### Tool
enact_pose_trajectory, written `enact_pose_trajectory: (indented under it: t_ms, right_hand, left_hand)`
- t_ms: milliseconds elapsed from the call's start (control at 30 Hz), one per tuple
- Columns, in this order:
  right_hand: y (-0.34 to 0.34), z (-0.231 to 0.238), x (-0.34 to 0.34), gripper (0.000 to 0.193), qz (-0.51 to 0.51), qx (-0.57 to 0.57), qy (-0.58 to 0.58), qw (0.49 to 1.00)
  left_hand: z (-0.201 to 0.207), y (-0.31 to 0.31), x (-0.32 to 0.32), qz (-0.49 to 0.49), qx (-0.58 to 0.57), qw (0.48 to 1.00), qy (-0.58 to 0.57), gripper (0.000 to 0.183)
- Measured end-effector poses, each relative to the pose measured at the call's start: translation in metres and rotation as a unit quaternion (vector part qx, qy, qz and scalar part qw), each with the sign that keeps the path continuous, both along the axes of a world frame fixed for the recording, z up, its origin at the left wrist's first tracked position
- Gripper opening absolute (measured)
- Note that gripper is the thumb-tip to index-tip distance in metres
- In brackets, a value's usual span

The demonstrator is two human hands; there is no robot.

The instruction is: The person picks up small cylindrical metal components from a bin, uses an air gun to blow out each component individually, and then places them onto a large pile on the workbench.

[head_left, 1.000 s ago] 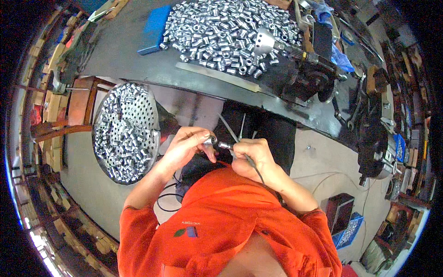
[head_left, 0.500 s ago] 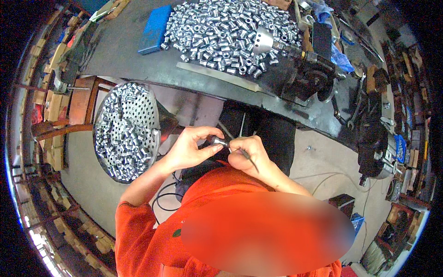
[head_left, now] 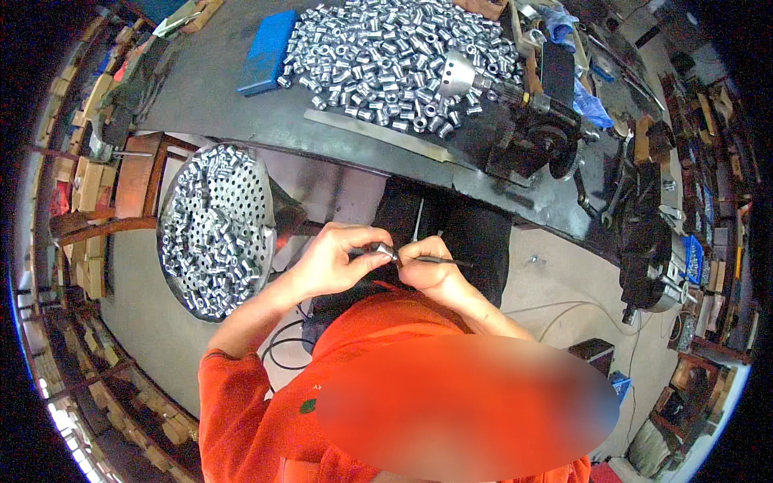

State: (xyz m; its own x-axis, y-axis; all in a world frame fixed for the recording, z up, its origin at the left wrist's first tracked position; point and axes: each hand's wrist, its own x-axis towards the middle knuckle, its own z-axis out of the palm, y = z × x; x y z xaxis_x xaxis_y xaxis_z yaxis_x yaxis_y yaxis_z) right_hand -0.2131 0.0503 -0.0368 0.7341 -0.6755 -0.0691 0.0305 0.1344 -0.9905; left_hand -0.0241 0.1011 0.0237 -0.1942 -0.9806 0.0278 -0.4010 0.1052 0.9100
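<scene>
In front of my lap my left hand (head_left: 334,259) is closed round a small shiny metal sleeve (head_left: 386,251), pinched between thumb and fingers. My right hand (head_left: 431,272) grips a thin dark rod-like hand tool (head_left: 452,261). One end of the tool sticks out to the right of the fist, while its other end points at the sleeve. Fingers hide the place where tool and sleeve meet, so contact cannot be made out. To the left, a round perforated metal tray (head_left: 259,193) carries many similar sleeves (head_left: 221,249).
On the dark workbench (head_left: 201,105) lies a big heap of metal sleeves (head_left: 378,60), beside a blue box (head_left: 268,52). A drill-like machine with a chuck (head_left: 459,74) stands at the right, with wrenches (head_left: 616,193) near it. A wooden chair (head_left: 137,193) stands behind the tray.
The tool in my right hand has turned: its free end pointed down to the right before and now points nearly straight right. My left hand keeps hold of the sleeve in about the same place.
</scene>
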Motion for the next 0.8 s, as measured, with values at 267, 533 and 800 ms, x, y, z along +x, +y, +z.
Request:
enact_pose_trajectory:
  t_ms: [267, 533, 800]
  right_hand:
    - [-0.015, 0.029, -0.041, 0.023, 0.011, -0.009, 0.109, 0.994]
    - [-0.003, 0.075, -0.028, 0.029, 0.049, -0.268, -0.109, 0.956]
    - [-0.001, 0.077, -0.015, 0.03, 0.028, -0.149, -0.07, 0.986]
  left_hand:
    - [0.013, -0.011, 0.036, 0.123, -0.074, 0.987, -0.068, 0.018]
    - [-0.018, -0.016, 0.034, 0.151, -0.157, 0.944, -0.249, 0.025]
    - [-0.014, -0.015, 0.033, 0.106, -0.192, 0.934, -0.281, 0.027]
